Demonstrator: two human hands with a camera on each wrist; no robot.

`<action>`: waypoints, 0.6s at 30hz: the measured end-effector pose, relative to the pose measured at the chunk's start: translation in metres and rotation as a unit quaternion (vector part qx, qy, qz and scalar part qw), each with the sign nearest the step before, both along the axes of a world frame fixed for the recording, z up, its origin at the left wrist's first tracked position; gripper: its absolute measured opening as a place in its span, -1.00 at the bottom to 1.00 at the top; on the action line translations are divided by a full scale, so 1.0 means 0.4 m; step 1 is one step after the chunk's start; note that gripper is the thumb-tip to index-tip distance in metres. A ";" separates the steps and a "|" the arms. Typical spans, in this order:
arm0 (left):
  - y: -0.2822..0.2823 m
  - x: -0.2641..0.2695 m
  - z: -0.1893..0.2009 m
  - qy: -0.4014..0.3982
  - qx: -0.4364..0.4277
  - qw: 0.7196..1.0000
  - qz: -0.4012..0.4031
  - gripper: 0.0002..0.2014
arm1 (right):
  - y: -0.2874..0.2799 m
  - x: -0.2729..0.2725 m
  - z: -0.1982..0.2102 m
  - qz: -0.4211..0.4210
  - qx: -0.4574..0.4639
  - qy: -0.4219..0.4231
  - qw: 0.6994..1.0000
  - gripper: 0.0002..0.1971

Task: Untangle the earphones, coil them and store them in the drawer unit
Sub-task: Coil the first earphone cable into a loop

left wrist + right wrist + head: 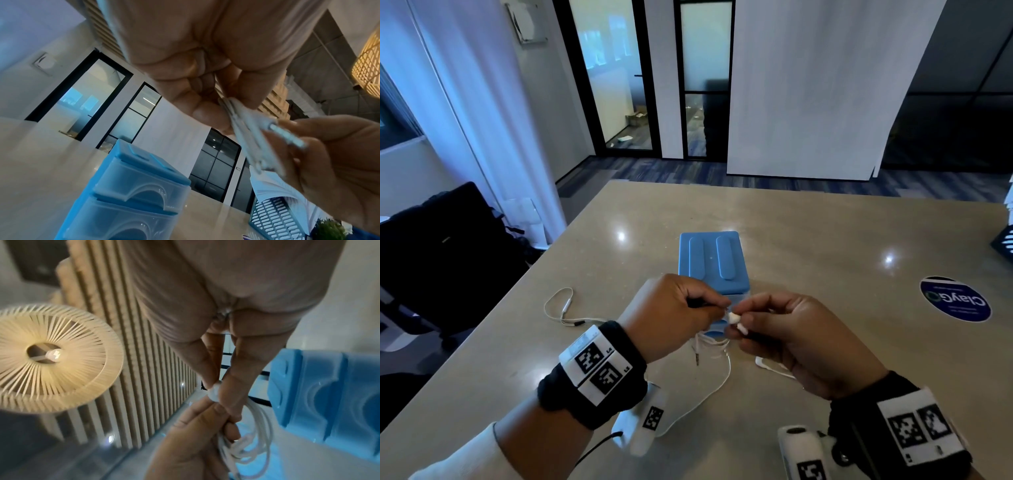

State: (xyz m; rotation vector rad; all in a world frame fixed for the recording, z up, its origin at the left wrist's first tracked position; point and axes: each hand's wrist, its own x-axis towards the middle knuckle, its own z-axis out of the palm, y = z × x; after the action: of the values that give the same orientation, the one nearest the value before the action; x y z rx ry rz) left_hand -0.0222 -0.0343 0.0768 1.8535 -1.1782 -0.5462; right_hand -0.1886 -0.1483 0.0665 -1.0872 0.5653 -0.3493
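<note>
Overhead, earphones (733,319) pinched between left hand (674,315) and right hand (798,342), above table (825,233).

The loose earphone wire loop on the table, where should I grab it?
Pinch the thin white earphone wire at its small inline remote, coming straight down from above: it lies flat on the beige table, left of both hands, and the remote is probably its only firm, thicker part.
</note>
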 end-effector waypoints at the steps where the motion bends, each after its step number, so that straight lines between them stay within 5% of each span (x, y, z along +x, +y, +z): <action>1: -0.003 -0.005 -0.002 -0.016 0.004 1.000 0.003 -0.83 | 0.005 0.005 -0.002 -0.009 -0.041 0.015 0.999 -0.89; 5: -0.011 -0.015 -0.015 -0.008 -0.023 0.999 0.023 -0.86 | 0.013 0.021 -0.009 -0.041 -0.127 0.028 0.991 -0.77; 13: -0.017 -0.002 -0.018 0.249 -0.037 0.968 0.012 -0.87 | 0.004 0.034 -0.039 -0.041 -0.280 0.052 0.958 -0.76; 18: -0.018 0.004 -0.024 0.195 -0.010 0.980 -0.026 -0.88 | -0.002 0.043 -0.055 -0.035 -0.230 0.056 0.971 -0.54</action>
State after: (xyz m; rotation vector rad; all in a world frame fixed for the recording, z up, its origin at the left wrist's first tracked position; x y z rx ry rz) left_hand -0.0204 -0.0415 0.0670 1.6071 -0.9643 -0.8776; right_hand -0.1715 -0.1493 0.0446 -1.5429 0.6404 -0.4984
